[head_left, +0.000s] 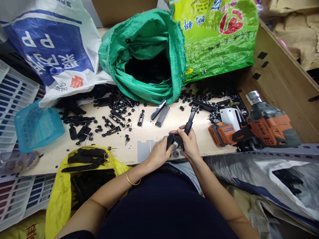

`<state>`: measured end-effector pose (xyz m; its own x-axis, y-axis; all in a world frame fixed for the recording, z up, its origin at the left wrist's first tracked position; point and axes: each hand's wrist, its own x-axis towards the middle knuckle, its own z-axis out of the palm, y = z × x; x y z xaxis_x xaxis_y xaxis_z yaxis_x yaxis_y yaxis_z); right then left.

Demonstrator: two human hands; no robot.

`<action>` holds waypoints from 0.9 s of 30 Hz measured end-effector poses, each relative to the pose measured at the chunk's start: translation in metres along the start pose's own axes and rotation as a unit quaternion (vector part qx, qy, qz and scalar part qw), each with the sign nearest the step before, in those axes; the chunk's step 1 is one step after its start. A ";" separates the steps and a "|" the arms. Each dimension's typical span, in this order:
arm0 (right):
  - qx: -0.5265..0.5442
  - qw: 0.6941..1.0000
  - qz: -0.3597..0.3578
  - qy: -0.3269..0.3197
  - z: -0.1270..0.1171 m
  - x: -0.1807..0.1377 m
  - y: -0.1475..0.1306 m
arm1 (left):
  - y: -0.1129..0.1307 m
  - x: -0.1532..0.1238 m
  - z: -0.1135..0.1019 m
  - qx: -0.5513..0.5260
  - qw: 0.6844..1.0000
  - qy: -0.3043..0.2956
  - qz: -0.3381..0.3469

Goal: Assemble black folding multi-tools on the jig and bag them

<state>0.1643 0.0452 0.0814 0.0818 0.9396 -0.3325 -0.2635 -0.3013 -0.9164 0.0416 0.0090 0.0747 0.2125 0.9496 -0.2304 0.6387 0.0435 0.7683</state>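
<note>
Both hands at the near edge of the counter (129, 147), working on a black jointed part (190, 122), bent in a V between them. Left hand (159, 151): fingers pinching the short left leg. Right hand (190, 143): thumb and fingers closed around the longer leg, which points to the far side. Whether the legs are already joined at the bend, cannot tell; fingers partly cover it.

Step in hand looks like fitting or adjusting the joint. Next move seems to call for a firm hold on both legs, with the pivot lined up before any pressing or turning.

Grey sheet (143, 153) lies just beside the left hand. Farther off, a glossy dark piece (158, 110), a grey strip (162, 116) and a small black link (141, 118) lie close together. Loose black parts (117, 114) scattered left. Orange power tool (271, 126) on the right, well apart from the hands. Open green sack (109, 49) at the far side; yellow sack (58, 196) near left, black pieces in it
</note>
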 end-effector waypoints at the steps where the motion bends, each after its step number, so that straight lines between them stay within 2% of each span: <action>1: -0.007 1.000 -0.003 -0.004 0.000 0.000 -0.001 | 0.000 -0.001 0.001 0.009 1.000 0.005 0.000; 5: -0.019 0.998 0.004 -0.052 -0.006 0.000 -0.007 | 0.006 -0.010 0.004 0.054 0.998 0.024 0.010; 9: -0.042 0.994 0.037 -0.093 -0.013 -0.001 -0.007 | 0.014 -0.019 0.009 0.084 0.996 0.014 0.002; 15: -0.003 1.000 0.011 -0.011 -0.003 -0.006 0.009 | 0.016 -0.017 0.010 0.102 0.993 0.003 -0.059; 19: 0.015 1.000 -0.003 0.015 0.004 -0.004 0.005 | 0.007 -0.006 0.003 0.047 0.999 0.009 -0.025; 24: 0.037 0.999 0.037 -0.016 -0.001 -0.001 -0.009 | -0.003 0.002 -0.005 -0.077 0.997 0.002 -0.008; 27: 0.040 0.998 0.032 -0.022 -0.003 -0.003 -0.013 | -0.003 0.001 -0.005 -0.108 0.994 -0.002 -0.011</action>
<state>0.1706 0.0456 0.0936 0.0213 0.9252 -0.3789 -0.3433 -0.3492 -0.8719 0.0362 0.0112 0.0757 0.2037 0.9463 -0.2509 0.4694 0.1305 0.8733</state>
